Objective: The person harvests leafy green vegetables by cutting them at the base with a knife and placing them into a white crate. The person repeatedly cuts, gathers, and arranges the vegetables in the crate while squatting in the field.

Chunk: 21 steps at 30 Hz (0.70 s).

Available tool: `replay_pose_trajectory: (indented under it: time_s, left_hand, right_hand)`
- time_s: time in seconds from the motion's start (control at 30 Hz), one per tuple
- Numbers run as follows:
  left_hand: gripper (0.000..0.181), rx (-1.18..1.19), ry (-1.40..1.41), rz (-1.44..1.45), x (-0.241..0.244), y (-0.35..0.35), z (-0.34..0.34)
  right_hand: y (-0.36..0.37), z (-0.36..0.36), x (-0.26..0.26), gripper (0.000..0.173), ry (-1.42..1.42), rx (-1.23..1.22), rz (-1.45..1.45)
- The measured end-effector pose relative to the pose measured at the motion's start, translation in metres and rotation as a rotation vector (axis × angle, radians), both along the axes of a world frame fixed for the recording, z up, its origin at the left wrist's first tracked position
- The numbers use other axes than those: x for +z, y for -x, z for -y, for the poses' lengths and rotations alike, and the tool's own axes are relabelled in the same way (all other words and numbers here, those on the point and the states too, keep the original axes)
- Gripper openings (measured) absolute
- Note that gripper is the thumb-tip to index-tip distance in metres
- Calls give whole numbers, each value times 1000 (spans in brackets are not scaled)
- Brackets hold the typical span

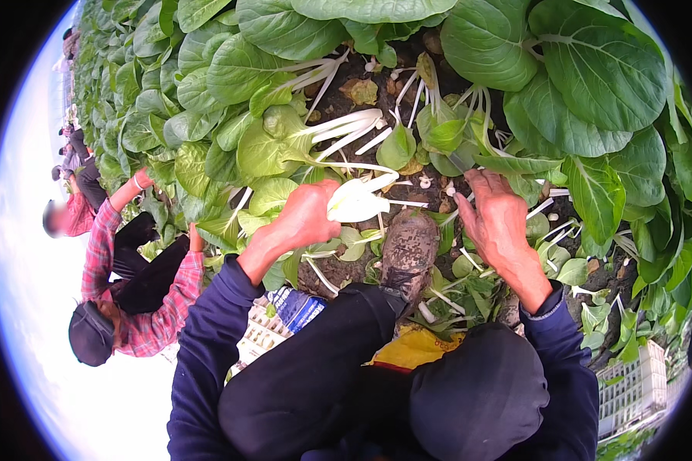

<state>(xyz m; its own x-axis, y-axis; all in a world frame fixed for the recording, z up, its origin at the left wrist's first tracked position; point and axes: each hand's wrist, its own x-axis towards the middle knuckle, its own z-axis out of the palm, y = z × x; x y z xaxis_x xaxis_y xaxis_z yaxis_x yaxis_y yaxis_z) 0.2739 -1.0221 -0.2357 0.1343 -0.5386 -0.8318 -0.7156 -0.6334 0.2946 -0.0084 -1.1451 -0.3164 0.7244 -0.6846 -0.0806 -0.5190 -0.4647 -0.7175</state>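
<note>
My left hand is closed around a leafy green with a white base, a bok choy; the cut-looking base faces right, and a bent white stalk rises beside it. My right hand is low over the soil among leaves and loose stalks, its back up and its thumb apart from the fingers. A thin grey edge, perhaps a blade, shows by its fingertips; what the palm holds is hidden. Between my hands lie white stalk pieces. Another bok choy with long white stalks lies on its side beyond my left hand.
Large standing bok choy plants border the far and right sides. My muddy shoe stands between my hands. A yellow bag lies below. White plastic crates stand lower right and left. A co-worker in a plaid shirt crouches at left, others beyond.
</note>
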Motion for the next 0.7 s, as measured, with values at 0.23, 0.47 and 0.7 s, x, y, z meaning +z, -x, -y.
replay_pose_trajectory:
  time_s: [0.23, 0.47, 0.7]
  left_hand:
    - [35, 254, 167, -149, 2, -4, -30]
    - [49, 747, 316, -402, 26, -10, -57]
    - [65, 991, 470, -714, 38, -9, -68]
  right_hand:
    - [-141, 23, -45, 29, 201, 169, 280]
    - [-181, 23, -87, 26, 290, 348, -4]
    - [-166, 30, -60, 28, 169, 306, 44]
